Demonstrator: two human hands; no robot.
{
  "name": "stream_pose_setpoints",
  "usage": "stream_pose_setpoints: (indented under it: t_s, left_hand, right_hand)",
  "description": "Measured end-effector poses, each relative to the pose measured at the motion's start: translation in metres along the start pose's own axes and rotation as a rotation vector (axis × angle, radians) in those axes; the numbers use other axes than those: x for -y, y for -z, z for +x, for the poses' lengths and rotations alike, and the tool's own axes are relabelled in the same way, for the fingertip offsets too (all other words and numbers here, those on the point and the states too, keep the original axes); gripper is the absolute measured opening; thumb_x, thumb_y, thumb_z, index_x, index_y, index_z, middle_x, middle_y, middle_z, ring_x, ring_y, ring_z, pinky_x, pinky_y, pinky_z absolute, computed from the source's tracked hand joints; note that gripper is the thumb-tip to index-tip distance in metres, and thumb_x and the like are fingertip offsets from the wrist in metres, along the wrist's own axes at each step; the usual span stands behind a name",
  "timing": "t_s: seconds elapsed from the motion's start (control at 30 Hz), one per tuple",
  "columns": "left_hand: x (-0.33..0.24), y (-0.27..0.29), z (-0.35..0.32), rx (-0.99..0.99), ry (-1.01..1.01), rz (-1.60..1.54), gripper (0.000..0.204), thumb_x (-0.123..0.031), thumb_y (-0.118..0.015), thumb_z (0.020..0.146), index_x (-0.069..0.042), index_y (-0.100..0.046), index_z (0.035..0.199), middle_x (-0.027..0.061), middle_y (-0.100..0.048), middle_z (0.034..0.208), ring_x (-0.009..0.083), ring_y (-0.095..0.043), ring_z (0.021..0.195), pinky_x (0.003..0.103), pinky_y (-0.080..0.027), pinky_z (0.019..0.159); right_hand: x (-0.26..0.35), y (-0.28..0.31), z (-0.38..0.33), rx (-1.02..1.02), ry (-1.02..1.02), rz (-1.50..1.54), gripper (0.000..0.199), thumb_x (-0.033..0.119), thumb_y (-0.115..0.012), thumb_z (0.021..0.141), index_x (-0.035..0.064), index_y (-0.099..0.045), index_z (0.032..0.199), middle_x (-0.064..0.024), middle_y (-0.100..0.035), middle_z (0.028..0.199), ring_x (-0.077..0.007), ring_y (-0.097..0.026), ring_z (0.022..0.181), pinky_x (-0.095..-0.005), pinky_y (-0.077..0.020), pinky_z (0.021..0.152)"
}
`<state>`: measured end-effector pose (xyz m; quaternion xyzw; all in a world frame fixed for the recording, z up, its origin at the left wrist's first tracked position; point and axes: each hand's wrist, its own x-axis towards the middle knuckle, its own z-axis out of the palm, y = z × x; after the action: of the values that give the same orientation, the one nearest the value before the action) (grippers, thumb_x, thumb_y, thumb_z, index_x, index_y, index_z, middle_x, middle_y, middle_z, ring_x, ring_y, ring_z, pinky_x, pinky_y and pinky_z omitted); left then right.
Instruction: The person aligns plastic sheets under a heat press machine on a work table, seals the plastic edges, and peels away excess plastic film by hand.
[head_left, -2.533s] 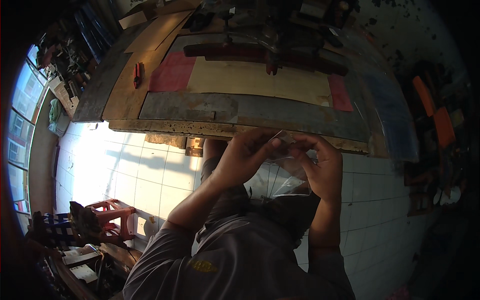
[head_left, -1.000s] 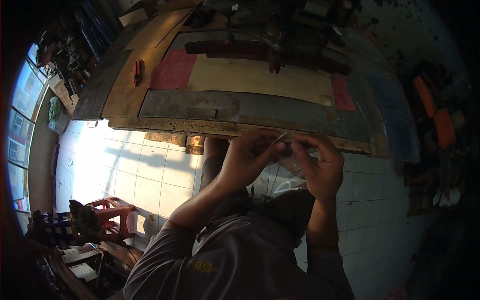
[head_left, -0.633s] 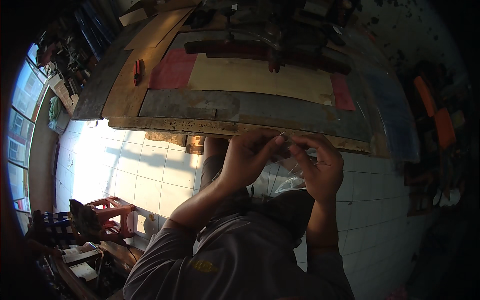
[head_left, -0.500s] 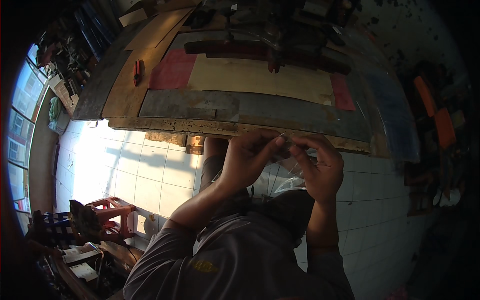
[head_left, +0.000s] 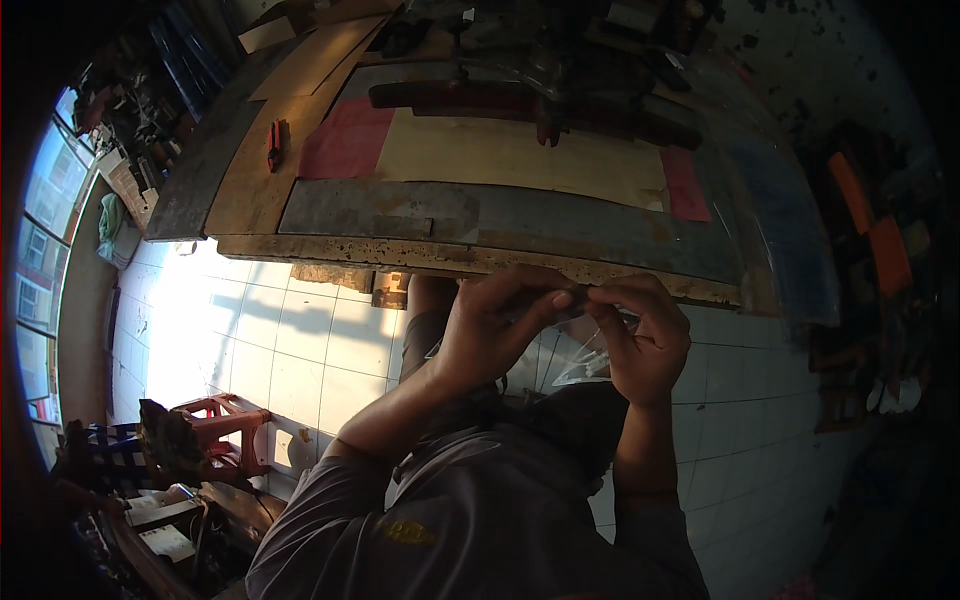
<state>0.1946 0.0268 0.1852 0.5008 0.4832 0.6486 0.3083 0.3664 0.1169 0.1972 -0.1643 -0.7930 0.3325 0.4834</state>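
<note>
Our left hand (head_left: 500, 325) and right hand (head_left: 642, 335), fingertips nearly meeting, pinch clear plastic film (head_left: 584, 368) by the workbench (head_left: 340, 248) edge; handling looks unfinished, what remains we cannot tell

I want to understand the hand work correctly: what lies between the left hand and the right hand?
In the head view, clear plastic lies between the left hand and the right hand, with the tiled floor showing below it.
</note>
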Motion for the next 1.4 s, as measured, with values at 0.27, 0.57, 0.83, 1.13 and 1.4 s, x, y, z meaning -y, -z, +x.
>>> stream_pose_setpoints:
  t_s: [0.27,0.57,0.83,1.13,1.4]
  left_hand:
    - [0.01,0.004,-0.001,0.012,-0.085,0.037,0.015,-0.005,-0.071,0.1,0.003,-0.068,0.112,0.0125,-0.079,0.101,0.0192,-0.078,0.096,0.032,-0.063,0.083]
    - [0.002,0.048,0.021,-0.156,-0.009,0.001,0.014,-0.007,-0.067,0.104,0.002,-0.063,0.114,0.0135,-0.079,0.099,0.0187,-0.079,0.085,0.026,-0.059,0.068]
    - [-0.007,0.072,0.04,-0.136,-0.095,0.049,0.013,-0.006,-0.065,0.105,0.003,-0.063,0.115,0.0146,-0.078,0.098,0.0184,-0.078,0.08,0.025,-0.055,0.061]
    - [-0.018,0.103,0.052,-0.236,-0.097,0.074,0.014,-0.009,-0.063,0.107,0.001,-0.063,0.117,0.0141,-0.077,0.098,0.0194,-0.077,0.075,0.025,-0.055,0.06]
    - [-0.031,0.119,0.049,-0.222,-0.19,0.142,0.015,-0.011,-0.059,0.109,0.002,-0.062,0.115,0.0176,-0.077,0.097,0.0206,-0.076,0.072,0.026,-0.054,0.057]
  right_hand:
    - [-0.003,0.0,-0.003,0.003,-0.013,0.009,0.024,-0.009,-0.08,0.084,-0.0019,-0.074,0.106,-0.0103,-0.072,0.099,-0.0192,-0.071,0.091,-0.0296,-0.0568,0.076]
    - [-0.037,0.035,-0.007,0.204,-0.017,-0.208,0.052,0.011,-0.091,0.079,0.0043,-0.067,0.124,-0.0092,-0.075,0.114,-0.0224,-0.072,0.108,-0.0358,-0.0557,0.093]
    - [-0.051,0.049,-0.015,0.325,-0.07,-0.264,0.022,0.015,-0.085,0.086,0.0028,-0.075,0.102,-0.0066,-0.074,0.115,-0.0228,-0.073,0.104,-0.0353,-0.0593,0.082]
    - [-0.057,0.051,-0.02,0.322,-0.127,-0.113,0.01,0.004,-0.077,0.093,0.0004,-0.074,0.103,-0.0096,-0.075,0.114,-0.0224,-0.075,0.098,-0.0321,-0.0626,0.08]
    - [-0.05,0.058,-0.015,0.339,-0.109,-0.035,0.01,0.003,-0.074,0.095,-0.0003,-0.074,0.105,-0.0104,-0.077,0.11,-0.0194,-0.075,0.096,-0.0307,-0.0622,0.082]
